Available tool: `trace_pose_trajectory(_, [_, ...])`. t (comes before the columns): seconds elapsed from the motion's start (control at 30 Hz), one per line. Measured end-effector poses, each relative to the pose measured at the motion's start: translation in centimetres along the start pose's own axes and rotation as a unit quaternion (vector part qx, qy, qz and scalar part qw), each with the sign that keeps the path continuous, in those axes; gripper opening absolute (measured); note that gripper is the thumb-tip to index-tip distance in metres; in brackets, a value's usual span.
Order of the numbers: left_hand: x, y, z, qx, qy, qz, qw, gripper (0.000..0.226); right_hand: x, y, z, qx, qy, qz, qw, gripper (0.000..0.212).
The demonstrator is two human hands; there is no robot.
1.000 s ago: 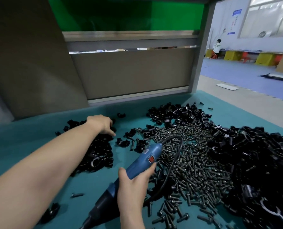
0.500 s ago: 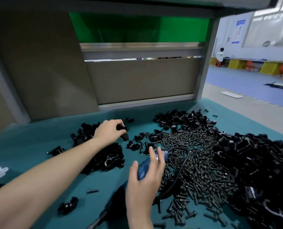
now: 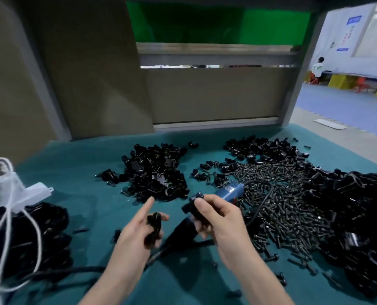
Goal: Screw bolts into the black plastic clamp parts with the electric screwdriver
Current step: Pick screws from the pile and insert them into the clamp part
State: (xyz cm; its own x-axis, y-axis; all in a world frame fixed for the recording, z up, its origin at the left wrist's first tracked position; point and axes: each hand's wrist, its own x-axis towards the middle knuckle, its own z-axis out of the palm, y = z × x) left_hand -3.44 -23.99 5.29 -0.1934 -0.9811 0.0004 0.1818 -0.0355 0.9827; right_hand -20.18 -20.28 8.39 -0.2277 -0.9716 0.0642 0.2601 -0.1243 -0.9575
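Both forearms reach in from 6 o'clock and meet over the middle of the bench [image 3: 84, 208]. The left hand [image 3: 139, 227] pinches a black clamp part [image 3: 154, 224], its index finger stretched out. The right hand [image 3: 218, 216] curls round a second clamp part [image 3: 192, 206]. The electric screwdriver [image 3: 231, 191] lies on the bench just beyond them, toward 1 o'clock. A heap of clamps [image 3: 156, 172] sits at 12 o'clock and loose bolts [image 3: 288, 205] at 3 o'clock.

- Bench [image 3: 84, 201]: plain teal cloth.
- Clamp parts [image 3: 154, 172]: glossy black, middle of frame.
- Bolts [image 3: 282, 194]: dark grey-black, centre right.
- Screwdriver [image 3: 229, 191]: blue body, black front end.
- Cord [image 3: 0, 160]: white, left edge.
- Panel [image 3: 205, 23]: bright green, top centre.
- Boxes [image 3: 339, 81]: yellow, far right.
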Motion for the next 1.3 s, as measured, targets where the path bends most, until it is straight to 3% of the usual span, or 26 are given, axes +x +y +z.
trace_pose_trajectory(0.1, [-0.7,-0.6,-0.3,-0.007,0.031,0.019,0.999,0.046,-0.9,0.2,0.3,0.029,-0.075,0.057,0.995,0.022])
trace_pose_trajectory(0.23, [-1.0,-1.0,0.2,0.005,0.062,0.029,0.998,0.037,-1.8,0.7,1.3,0.013,-0.137,0.095,0.986,0.014])
trace_pose_trajectory(0.47, [-2.4,-0.5,1.2,-0.084,0.015,0.024,0.996,0.033,-1.8,1.3,1.5,-0.048,-0.083,0.103,0.99,0.016])
trace_pose_trajectory(0.63, [-2.8,0.3,1.4,-0.104,-0.024,0.047,0.993,0.025,-1.8,0.8,0.9,-0.031,-0.102,0.125,0.986,0.018])
trace_pose_trajectory(0.73, [-2.7,0.6,1.2,-0.112,-0.048,0.043,0.992,0.063,-1.9,0.7,0.9,-0.011,-0.125,0.131,0.983,0.017])
trace_pose_trajectory(0.8, [-2.5,0.6,1.1,-0.119,-0.043,0.045,0.991,0.071,-1.9,0.7,0.9,0.001,-0.126,0.137,0.983,0.019])
trace_pose_trajectory(0.93, [-2.8,0.4,1.2,-0.107,-0.036,0.047,0.993,0.067,-1.9,0.8,1.0,0.061,-0.1,0.165,0.979,0.013])
trace_pose_trajectory(1.03, [-3.1,0.5,1.3,-0.093,-0.014,0.051,0.994,0.037,-2.0,0.9,1.1,0.09,-0.1,0.17,0.976,0.011])
trace_pose_trajectory(1.17, [-3.3,0.6,1.5,-0.051,0.02,0.083,0.995,0.046,-2.3,1.1,1.5,0.057,-0.097,0.138,0.984,0.017])
trace_pose_trajectory(1.3, [-3.5,0.7,1.4,0.015,0.037,0.138,0.99,0.048,-2.0,1.4,1.5,-0.163,-0.017,-0.022,0.986,0.018])
